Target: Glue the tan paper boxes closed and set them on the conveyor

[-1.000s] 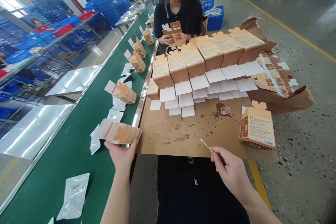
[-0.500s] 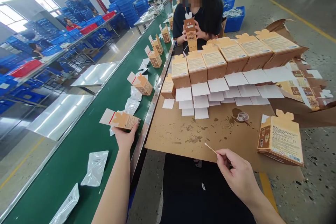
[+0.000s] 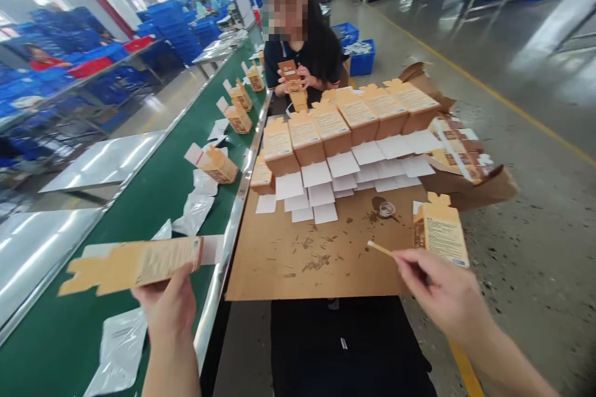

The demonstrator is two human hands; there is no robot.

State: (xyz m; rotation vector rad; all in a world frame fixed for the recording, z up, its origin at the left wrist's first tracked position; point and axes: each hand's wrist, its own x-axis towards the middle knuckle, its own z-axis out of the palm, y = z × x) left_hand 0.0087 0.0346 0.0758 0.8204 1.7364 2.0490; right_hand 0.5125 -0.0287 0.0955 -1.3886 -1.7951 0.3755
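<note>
Head view: box stack [image 3: 338, 142], beyond and between left hand [image 3: 167, 301] and right hand [image 3: 442, 288], formed, flaps [image 3: 320, 193] unclosed; one box [image 3: 170, 259], gripped by the left, flaps likewise out, seemingly part-finished; one swab [image 3: 382, 249], pinched between fingertips of the right.

The nearest box [image 3: 161, 260] is above the belt [image 3: 51, 341], left of cardboard [image 3: 265, 273] bearing stacked boxes [image 3: 329, 125].

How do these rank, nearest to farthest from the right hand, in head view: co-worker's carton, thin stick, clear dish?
1. Thin stick, in the right hand.
2. Clear dish, on the cardboard.
3. Co-worker's carton, far ahead, leftward.
</note>
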